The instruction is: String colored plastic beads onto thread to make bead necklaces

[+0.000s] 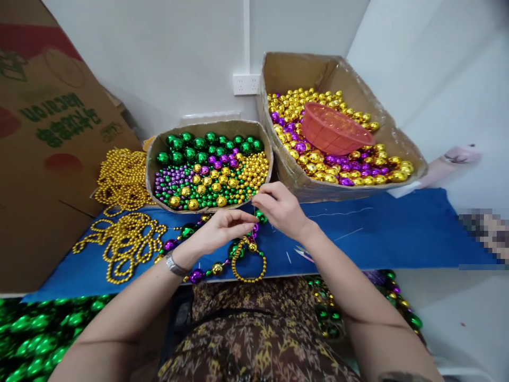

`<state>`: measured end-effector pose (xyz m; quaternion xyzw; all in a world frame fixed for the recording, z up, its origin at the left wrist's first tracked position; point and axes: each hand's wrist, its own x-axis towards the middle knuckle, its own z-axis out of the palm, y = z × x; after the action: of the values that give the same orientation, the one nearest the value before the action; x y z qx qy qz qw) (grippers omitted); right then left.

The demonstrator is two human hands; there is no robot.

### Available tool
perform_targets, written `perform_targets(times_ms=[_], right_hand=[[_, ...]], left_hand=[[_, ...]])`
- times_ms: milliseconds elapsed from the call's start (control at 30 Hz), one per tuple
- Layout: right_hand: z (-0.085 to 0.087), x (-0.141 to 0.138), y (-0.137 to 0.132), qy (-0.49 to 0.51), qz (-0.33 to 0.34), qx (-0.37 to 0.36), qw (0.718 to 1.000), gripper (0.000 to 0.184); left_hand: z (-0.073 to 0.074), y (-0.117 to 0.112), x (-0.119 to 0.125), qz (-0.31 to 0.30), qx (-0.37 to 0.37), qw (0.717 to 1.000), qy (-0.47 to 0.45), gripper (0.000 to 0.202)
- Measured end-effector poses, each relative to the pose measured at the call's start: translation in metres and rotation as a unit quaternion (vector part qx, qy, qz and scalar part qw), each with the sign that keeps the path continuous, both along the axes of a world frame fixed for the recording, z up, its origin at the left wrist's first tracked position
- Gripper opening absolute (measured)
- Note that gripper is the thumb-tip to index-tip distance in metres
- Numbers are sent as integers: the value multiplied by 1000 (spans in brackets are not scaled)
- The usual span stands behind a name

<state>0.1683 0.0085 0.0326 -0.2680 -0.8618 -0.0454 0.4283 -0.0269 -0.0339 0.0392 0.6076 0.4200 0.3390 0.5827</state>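
Over the front of the blue table, my left hand (pixel 226 231) is pinched closed at the top of a bead strand (pixel 252 247). Purple, gold and green beads hang just below its fingertips, along with a loop of small gold beads (pixel 249 280). My right hand (pixel 281 210) is close by, slightly higher, its thumb and fingers pressed together. What it pinches is too small to make out; a fine thread seems to run between the hands. More of the strand, with a large purple bead (pixel 196 276), trails left beneath my left forearm.
Behind my hands stands a low carton (pixel 149 175) of loose green, purple and gold beads. A larger carton (pixel 302 188) holds bead strings and a red basket (pixel 334 132). Gold bead chains (pixel 127 239) lie left beside a tall cardboard box (pixel 47 175). Scissors (pixel 304 254) rest right.
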Motion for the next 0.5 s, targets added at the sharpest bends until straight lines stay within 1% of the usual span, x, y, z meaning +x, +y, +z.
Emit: perform_targets(times_ms=[67,133,233,300,400,500], right_hand=[[-4,-10,8,-2,21,-12,1000,17],[-11,-15,8,21,11,-34,999,17],[-20,-13,-5,99,-22,-85,991,18],[-25,-10,-16,124,-9,-133,983,18],[-33,-10,-27,101,24,-213,972,16],[-37,-13,-30,84,31,-279,956,15]], left_hand=[[-2,-1,1,11,12,1000,-7,17],[-5,-1,0,50,7,998,-44,18],[-9,-1,-5,95,-35,990,-97,20],[-10,-1,-7,106,-55,986,-117,21],[-9,-2,-8,113,-59,984,-127,21],[-7,-3,-6,116,-51,984,-124,21]])
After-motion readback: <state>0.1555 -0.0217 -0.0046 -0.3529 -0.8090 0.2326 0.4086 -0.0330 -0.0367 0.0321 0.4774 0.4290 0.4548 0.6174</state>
